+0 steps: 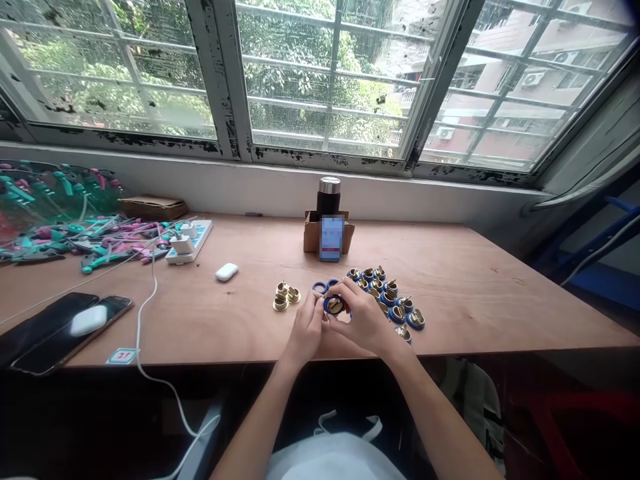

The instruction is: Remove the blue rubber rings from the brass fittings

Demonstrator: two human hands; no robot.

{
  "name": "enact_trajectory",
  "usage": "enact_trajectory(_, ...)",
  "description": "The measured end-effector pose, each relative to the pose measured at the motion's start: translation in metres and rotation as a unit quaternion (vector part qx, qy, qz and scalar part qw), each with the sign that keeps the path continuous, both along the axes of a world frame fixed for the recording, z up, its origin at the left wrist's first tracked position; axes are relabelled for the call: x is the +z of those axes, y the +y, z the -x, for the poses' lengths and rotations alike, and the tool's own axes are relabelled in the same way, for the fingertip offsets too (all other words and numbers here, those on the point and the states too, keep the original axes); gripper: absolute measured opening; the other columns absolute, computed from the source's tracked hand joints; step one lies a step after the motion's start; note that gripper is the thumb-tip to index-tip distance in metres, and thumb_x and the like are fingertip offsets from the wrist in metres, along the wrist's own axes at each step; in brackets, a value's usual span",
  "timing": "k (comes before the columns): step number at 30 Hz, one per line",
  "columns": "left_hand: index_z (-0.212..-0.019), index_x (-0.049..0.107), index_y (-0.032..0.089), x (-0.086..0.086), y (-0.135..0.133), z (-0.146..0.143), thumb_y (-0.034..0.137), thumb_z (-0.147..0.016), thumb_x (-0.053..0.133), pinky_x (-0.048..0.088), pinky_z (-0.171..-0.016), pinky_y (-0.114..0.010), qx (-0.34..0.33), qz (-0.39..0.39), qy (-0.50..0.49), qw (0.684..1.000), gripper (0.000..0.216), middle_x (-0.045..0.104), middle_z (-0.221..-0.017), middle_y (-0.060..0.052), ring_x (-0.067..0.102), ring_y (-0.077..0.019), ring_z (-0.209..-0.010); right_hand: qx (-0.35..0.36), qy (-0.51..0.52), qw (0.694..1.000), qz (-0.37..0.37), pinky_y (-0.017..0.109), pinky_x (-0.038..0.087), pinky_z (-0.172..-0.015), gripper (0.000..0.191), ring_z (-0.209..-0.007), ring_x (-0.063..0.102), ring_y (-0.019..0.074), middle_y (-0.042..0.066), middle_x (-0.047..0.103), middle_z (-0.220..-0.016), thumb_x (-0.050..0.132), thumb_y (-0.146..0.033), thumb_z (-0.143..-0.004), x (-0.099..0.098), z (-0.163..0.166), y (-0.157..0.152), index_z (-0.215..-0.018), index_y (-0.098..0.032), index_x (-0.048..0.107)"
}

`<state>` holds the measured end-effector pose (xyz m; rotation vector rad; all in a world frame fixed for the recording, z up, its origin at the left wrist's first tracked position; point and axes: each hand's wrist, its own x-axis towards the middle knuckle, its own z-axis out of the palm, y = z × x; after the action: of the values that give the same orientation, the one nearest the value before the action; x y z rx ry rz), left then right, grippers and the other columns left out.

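1. Apparently, the step in hand is fitting a blue-rimmed brass-coloured piece (334,305) together, held just below the centre of the frame above the bench (465,287).
2. Fingers of the left hand (306,325) and right hand (364,319) pinch it from either side.
3. Loose brass-coloured fittings (281,303) lie left of the hands; similar blue-rimmed pieces (397,313) cluster right of centre.
4. The next move likely calls for even thumb pressure, keeping rim and fitting aligned; whether it is fully seated, I cannot tell.
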<state>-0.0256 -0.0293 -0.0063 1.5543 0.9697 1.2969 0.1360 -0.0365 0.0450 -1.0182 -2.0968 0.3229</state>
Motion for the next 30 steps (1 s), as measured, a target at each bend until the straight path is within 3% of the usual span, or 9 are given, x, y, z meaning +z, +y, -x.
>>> enact_trajectory(6, -0.09, 0.056, 0.021, -0.003, 0.003, 0.002, 0.039, -0.106, 0.042, 0.05, -0.077, -0.03, 0.042, 0.031, -0.023, 0.998, 0.028, 0.067, -0.088, -0.002, 0.062, -0.0185, -0.081, 0.022, -0.063, 0.996, -0.065, 0.037, 0.058, -0.087, 0.042, -0.105, 0.068, 0.0258, 0.007, 0.067, -0.118, 0.066, -0.005, -0.084, 0.001, 0.004, -0.006, -0.12, -0.027, 0.063)
enact_trajectory(9, -0.09, 0.056, 0.021, -0.005, 0.004, 0.001, 0.04, -0.106, 0.042, 0.049, -0.075, -0.03, 0.046, 0.041, -0.031, 0.998, 0.029, 0.069, -0.084, -0.002, 0.063, -0.0183, -0.077, 0.027, -0.035, 0.995, -0.089, 0.041, 0.057, -0.095, 0.038, -0.111, 0.066, 0.0265, 0.007, 0.07, -0.12, 0.068, -0.011, -0.091, 0.007, -0.001, -0.005, -0.124, -0.028, 0.065)
enact_trajectory(11, -0.092, 0.056, 0.021, -0.005, 0.005, 0.0, 0.042, -0.107, 0.041, 0.05, -0.073, -0.03, 0.028, 0.042, -0.039, 0.998, 0.03, 0.07, -0.082, -0.002, 0.064, -0.0178, -0.073, -0.007, -0.008, 0.996, -0.092, 0.044, 0.055, -0.098, 0.037, -0.111, 0.066, 0.0278, 0.007, 0.072, -0.117, 0.072, -0.016, -0.092, 0.011, -0.009, 0.0, -0.126, -0.029, 0.066)
enact_trajectory(15, -0.095, 0.057, 0.02, -0.006, 0.006, 0.0, 0.044, -0.106, 0.044, 0.052, -0.073, -0.029, 0.015, 0.047, -0.048, 0.998, 0.029, 0.073, -0.084, -0.003, 0.067, -0.0173, -0.074, -0.094, -0.009, 0.995, -0.031, 0.046, 0.055, -0.096, 0.047, -0.114, 0.063, 0.03, 0.007, 0.074, -0.116, 0.077, -0.019, -0.09, 0.016, -0.028, 0.024, -0.134, -0.029, 0.065)
enact_trajectory(21, -0.104, 0.058, 0.019, -0.011, 0.007, 0.001, 0.049, -0.102, 0.054, 0.055, -0.069, -0.028, 0.017, 0.051, -0.053, 0.997, 0.031, 0.073, -0.088, -0.004, 0.071, -0.0168, -0.074, -0.061, -0.111, 0.988, 0.086, 0.04, 0.053, -0.094, 0.035, -0.108, 0.066, 0.0255, 0.007, 0.074, -0.109, 0.078, -0.014, -0.086, 0.013, -0.032, 0.072, -0.119, -0.024, 0.073)
enact_trajectory(26, -0.117, 0.053, 0.019, -0.017, 0.009, -0.003, 0.048, -0.09, 0.074, 0.06, -0.065, -0.027, 0.01, 0.072, -0.114, 0.991, 0.044, 0.07, -0.105, -0.008, 0.074, -0.02, -0.086, -0.05, -0.185, 0.974, 0.121, 0.036, 0.051, -0.092, 0.033, -0.11, 0.063, 0.027, 0.007, 0.074, -0.107, 0.08, -0.013, -0.082, 0.002, -0.023, 0.098, -0.113, -0.021, 0.074)
enact_trajectory(30, -0.122, 0.054, 0.018, -0.019, 0.01, -0.003, 0.043, -0.08, 0.085, 0.062, -0.075, -0.03, 0.04, 0.069, -0.097, 0.992, 0.058, 0.07, -0.109, -0.01, 0.073, -0.0206, -0.094, -0.045, -0.202, 0.969, 0.137, 0.035, 0.05, -0.093, 0.034, -0.11, 0.064, 0.0268, 0.006, 0.076, -0.108, 0.081, -0.013, -0.079, -0.006, -0.022, 0.105, -0.111, -0.021, 0.074)
